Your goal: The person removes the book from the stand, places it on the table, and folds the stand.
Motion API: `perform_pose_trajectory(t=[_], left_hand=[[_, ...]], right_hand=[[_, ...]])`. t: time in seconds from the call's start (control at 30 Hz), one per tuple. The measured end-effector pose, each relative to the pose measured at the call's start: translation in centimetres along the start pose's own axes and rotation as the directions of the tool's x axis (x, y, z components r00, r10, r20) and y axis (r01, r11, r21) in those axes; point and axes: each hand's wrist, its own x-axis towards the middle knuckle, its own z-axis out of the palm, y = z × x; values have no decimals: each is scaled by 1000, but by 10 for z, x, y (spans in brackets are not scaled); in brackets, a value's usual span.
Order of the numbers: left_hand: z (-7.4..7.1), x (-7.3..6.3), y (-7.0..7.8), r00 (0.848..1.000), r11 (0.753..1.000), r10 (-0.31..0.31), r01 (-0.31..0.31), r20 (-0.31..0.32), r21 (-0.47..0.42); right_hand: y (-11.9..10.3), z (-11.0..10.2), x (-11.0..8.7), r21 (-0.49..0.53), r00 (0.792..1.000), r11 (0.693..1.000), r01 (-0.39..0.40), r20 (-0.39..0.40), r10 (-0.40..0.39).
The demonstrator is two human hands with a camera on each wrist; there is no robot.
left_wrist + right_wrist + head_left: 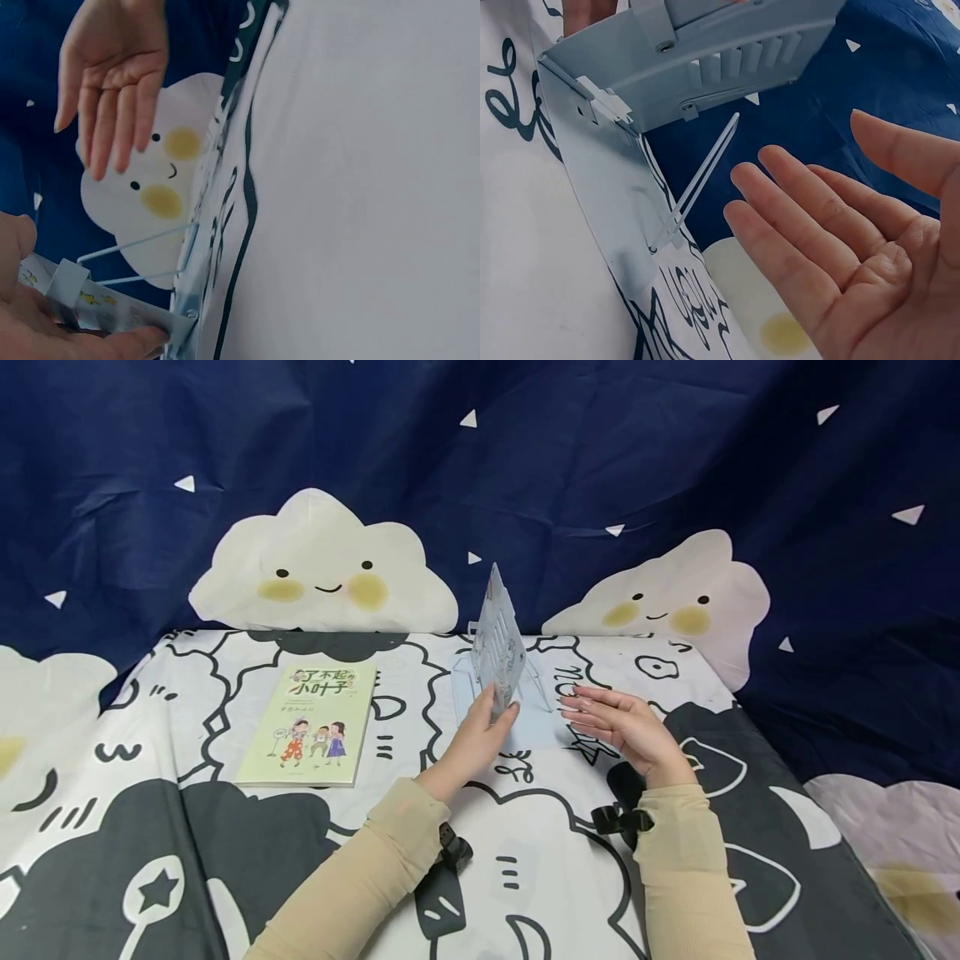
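A pale blue metal book stand [498, 631] is on the patterned cloth, its slotted panel raised above a flat base plate [536, 731]. At the panel's near edge my left hand [480, 731] grips it, fingers and thumb on opposite faces. Small yellow prints and a clip [67, 289] show on the panel beside that hand in the left wrist view. A thin wire support [701, 176] rises from the base, its upper end apart from the panel. My right hand [626, 731] is to the right of the stand, fingers extended, palm facing it, holding nothing.
A light green book [311, 722] with cartoon figures lies flat to the left of the stand. The white and dark grey cloth [525, 835] covers the table. Behind its far edge hangs a navy curtain [525, 468] with smiling clouds.
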Motion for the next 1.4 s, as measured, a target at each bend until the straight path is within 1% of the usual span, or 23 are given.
perform_pose_trajectory(t=[0.07,0.23,0.43,0.53,0.6,0.73,0.9,1.07,1.2,1.4], left_hand=[[-3,-2,0,1000,1000,-6,6,-1,-10],[-8,-5,0,1000,999,15,-16,-11,-37],[-13,-7,-5,1000,997,5,-4,11,-76],[-16,-8,-6,1000,995,12,-11,10,-94],[-18,-9,-6,1000,994,29,-27,13,-109],[-20,-9,-7,999,991,41,-37,31,-132],[-22,-8,-8,998,985,31,-21,55,-173],[-23,-7,-10,997,971,24,-5,77,-239],[-24,-7,-12,996,962,28,-3,87,-271],[-24,-9,-14,995,959,31,-4,93,-282]], right_hand=[[1,0,0,-1,1000,1000,-5,-3,5],[2,0,1,-15,1000,1000,-14,-14,14],[5,-1,3,-24,1000,999,-25,-16,25],[6,-1,4,-27,999,999,-31,-15,31],[7,-2,4,-27,1000,999,-29,-10,29],[7,-4,4,-29,1000,999,-30,-6,30],[9,-5,3,-29,999,999,-36,-6,36],[10,-5,4,-22,999,998,-51,-18,50],[11,-3,5,-16,998,999,-49,-34,49],[12,5,9,21,994,999,-25,-105,27]])
